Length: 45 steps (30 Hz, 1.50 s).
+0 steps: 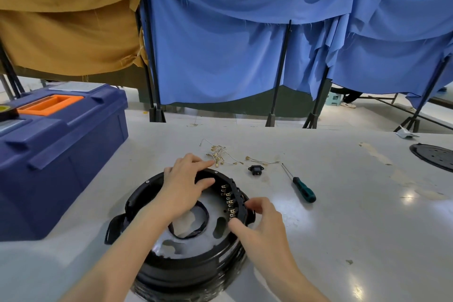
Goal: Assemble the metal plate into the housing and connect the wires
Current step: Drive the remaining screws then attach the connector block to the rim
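A round black housing [196, 267] stands on the white table in front of me. Inside it lies a pale metal plate [193, 244] with oval cut-outs and a black ring at its centre. A row of brass terminals [229, 201] runs along the housing's right inner wall. My left hand [186, 184] rests on the housing's far rim, fingers stretched out over the edge. My right hand [259, 225] pinches the housing's right rim beside the terminals, thumb inside, fingers outside. Thin wires with brass lugs [220, 154] lie loose on the table just beyond the housing.
A black power socket [255, 169] and a green-handled screwdriver [302, 189] lie to the right of the wires. A large blue toolbox [61, 154] with an orange handle stands at the left. A black round perforated disc [434, 155] sits at the far right edge.
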Motion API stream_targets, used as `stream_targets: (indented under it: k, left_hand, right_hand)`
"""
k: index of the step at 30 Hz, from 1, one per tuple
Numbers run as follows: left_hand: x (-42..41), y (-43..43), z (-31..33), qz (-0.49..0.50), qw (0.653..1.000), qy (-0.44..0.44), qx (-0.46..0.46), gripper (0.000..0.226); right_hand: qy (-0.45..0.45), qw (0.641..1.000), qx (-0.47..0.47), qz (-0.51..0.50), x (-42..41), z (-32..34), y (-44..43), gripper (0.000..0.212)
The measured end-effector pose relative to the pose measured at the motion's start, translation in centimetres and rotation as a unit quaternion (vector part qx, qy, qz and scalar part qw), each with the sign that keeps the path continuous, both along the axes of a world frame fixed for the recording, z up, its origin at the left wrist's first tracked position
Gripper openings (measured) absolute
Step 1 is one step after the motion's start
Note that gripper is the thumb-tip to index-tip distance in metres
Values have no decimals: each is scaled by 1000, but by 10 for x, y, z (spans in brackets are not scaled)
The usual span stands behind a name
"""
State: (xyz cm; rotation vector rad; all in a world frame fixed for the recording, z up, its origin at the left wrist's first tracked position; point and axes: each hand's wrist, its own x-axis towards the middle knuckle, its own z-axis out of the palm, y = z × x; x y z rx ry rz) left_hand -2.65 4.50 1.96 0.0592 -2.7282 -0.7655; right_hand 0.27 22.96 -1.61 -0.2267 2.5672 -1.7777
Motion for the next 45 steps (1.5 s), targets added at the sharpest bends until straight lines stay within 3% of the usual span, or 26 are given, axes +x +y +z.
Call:
stream_targets:
  k: [3, 6, 8, 12, 14, 19, 25, 30, 33, 36, 40, 42, 45]
  left_hand:
    - [-3, -9, -4, -11, 999, -33, -25, 43]
    - [-5, -15, -7, -9, 999, -50, -14, 42]
    - [-4, -16, -8, 15, 999, -45, -12, 41]
    - [-2, -15, -7, 57, 997, -31, -41, 38]
    - [-2, -12, -3, 67, 996, -31, -56, 39]
    - [-5, 2, 4, 105, 983, -40, -144, 56]
    - [0, 2, -2, 58, 997, -8, -53, 63]
    - [-2, 2, -2, 3, 999, -34, -24, 60]
    - [-3, 2, -4, 13, 996, -65, -66, 51]
    - [-3, 0, -7, 30, 995, -62, -76, 44]
    - [-1, 5, -4, 37, 994, -58, -81, 44]
    - [-3, 9, 0, 54, 988, -58, -133, 47]
    - [-1, 17, 10, 115, 962, -42, -244, 57]
  right_hand:
    - [-4, 1000, -10, -6, -14, 7, 11, 35]
    - [-17, 997, 2, 70, -36, 21, 28, 23]
    - [-20, 994, 35, 105, -50, 26, 39, 29]
    - [21, 991, 126, 37, -57, 21, 52, 48]
    - [4, 986, 160, 55, -52, 23, 57, 56]
    - [35, 974, 202, 94, -52, 30, 59, 43]
    - [79, 969, 205, 110, -72, 31, 42, 46]
    - [46, 964, 161, 208, -86, 43, 26, 42]
    - [17, 970, 132, 201, -82, 43, 19, 49]
    - [43, 957, 256, 130, -75, 42, 31, 64]
    - [28, 932, 340, 126, -67, 42, 48, 45]
    - [54, 928, 345, 128, -70, 41, 45, 37]
    - [108, 919, 361, 117, -80, 37, 37, 41]
